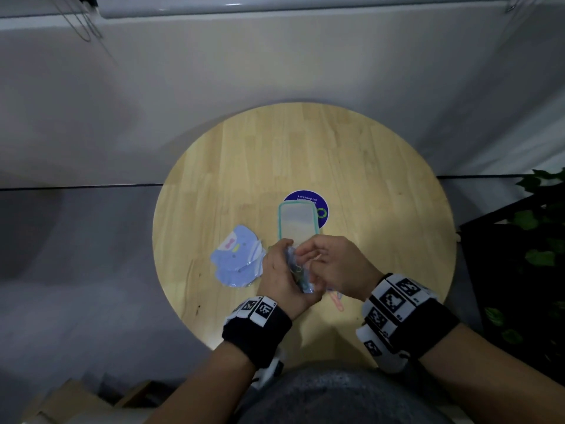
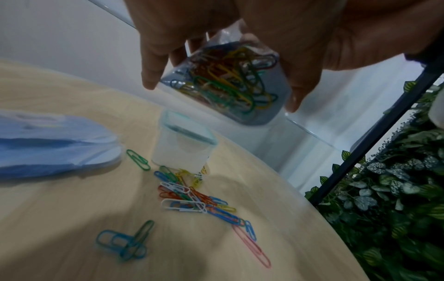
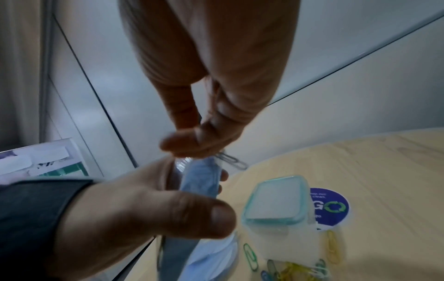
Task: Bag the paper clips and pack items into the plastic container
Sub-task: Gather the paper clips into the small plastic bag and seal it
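Observation:
My left hand (image 1: 282, 267) grips a small clear bag (image 2: 230, 79) holding several coloured paper clips, lifted above the table. My right hand (image 3: 190, 150) pinches a pale paper clip (image 3: 231, 160) at the bag's top edge. Several loose paper clips (image 2: 190, 197) lie on the round wooden table (image 1: 382, 185) under the hands, and a long pink one (image 1: 336, 301) pokes out by my right wrist. The clear plastic container (image 1: 298, 223) with a teal rim stands just beyond the hands. Whether a lid covers it I cannot tell.
A fanned stack of light blue pouches (image 1: 237, 258) lies left of my left hand. A dark blue round sticker (image 1: 321, 206) sits under the container's far right side. Green foliage and a black frame (image 1: 519, 240) border the table's right side.

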